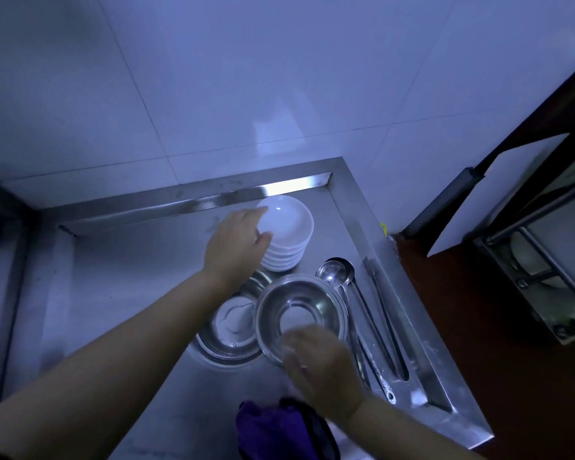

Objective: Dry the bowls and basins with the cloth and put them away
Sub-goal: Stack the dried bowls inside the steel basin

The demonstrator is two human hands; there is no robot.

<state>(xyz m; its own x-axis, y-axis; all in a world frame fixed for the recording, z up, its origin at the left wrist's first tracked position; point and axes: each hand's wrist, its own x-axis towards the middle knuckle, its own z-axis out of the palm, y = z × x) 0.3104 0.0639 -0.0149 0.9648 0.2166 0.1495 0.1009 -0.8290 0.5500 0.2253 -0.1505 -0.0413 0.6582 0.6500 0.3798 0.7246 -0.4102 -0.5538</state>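
**Bowl at the stack, basin at hand**

The steel counter (120,287) fills the corner under the tiled wall. On it sit two steel basins that I can make out: one (299,313) nearer me on the right, another (229,327) just left, partly under it, and there may be more nested below. They look light, stiff and slick; I'd take one by its rolled rim. Behind them stands the stack of white bowls (287,234), about six. I judge these heavier, breakable and slippery if wet, best held at the rim with a thumb inside. Two ladles (337,272) lie right of the basins. The purple cloth (279,426) lies bunched at the near edge. My left hand (236,247) pinches the top bowl's rim. My right hand (319,360) is blurred over the near basin's rim; I cannot tell its grip.
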